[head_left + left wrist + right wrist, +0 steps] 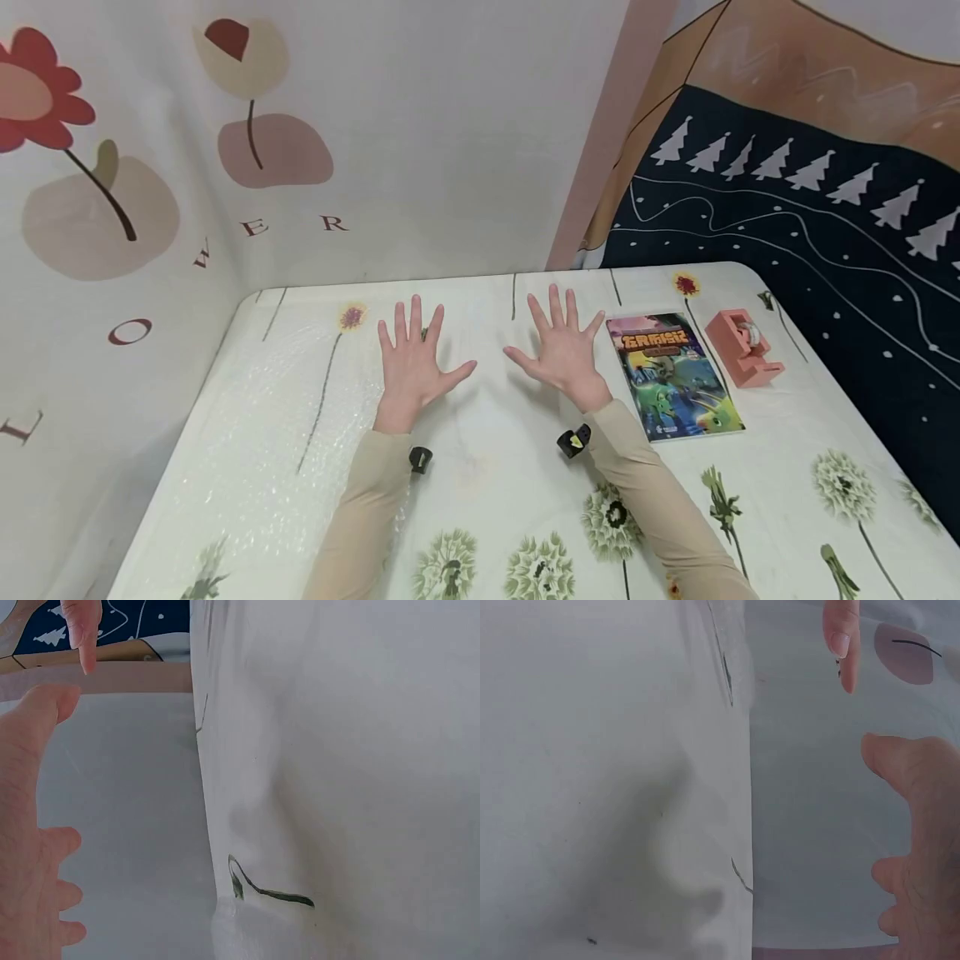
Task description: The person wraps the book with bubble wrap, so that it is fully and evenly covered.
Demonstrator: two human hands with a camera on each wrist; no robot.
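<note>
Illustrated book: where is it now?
In the head view, the book lies on the right side of the table, between the right hand and the pink tape dispenser.

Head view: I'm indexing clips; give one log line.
left hand: spread, empty; right hand: spread, empty; book: beside right hand; tape dispenser: right of book

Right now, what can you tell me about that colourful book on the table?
The book lies closed and flat, cover up, on the flower-patterned table cover, left of the pink tape dispenser. It looks like a thin paperback with a paper cover: large orange lettering near the far edge, greenish creatures against blue below. It is not held. The right sleeve passes its near-left corner; whether they touch is unclear.
</note>
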